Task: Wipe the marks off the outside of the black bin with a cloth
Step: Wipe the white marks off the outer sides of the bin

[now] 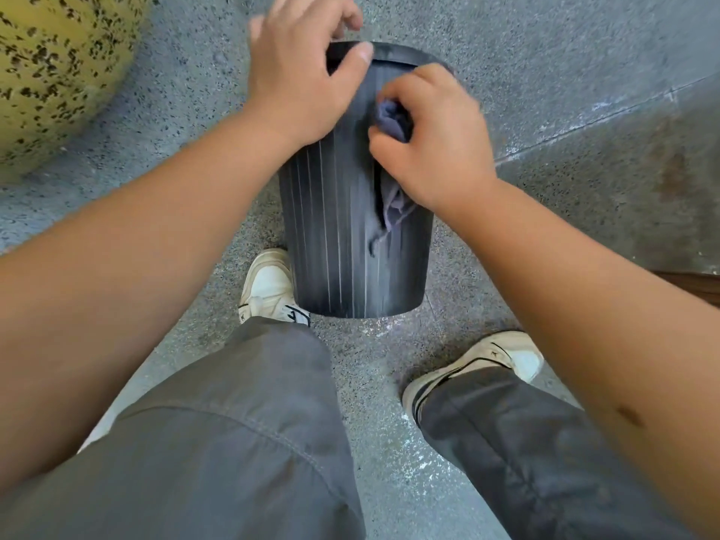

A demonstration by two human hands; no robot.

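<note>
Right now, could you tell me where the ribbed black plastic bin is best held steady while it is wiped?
Grip the ribbed black plastic bin at its top rim, coming from above on its left, where the left hand grips it. The rim gives a lip to hook, and leaves the side wall free for the right hand and crumpled grey cloth.

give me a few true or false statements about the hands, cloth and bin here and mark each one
1. The left hand grips the rim of the bin. True.
2. The right hand is empty. False: it holds a bunched cloth against the bin's side.
3. The bin lies on its side on the floor. False: it is upright, between the shoes.
4. The bin's outside has thin vertical ribs. True.
5. The cloth is bright red. False: it is grey-blue.
</note>
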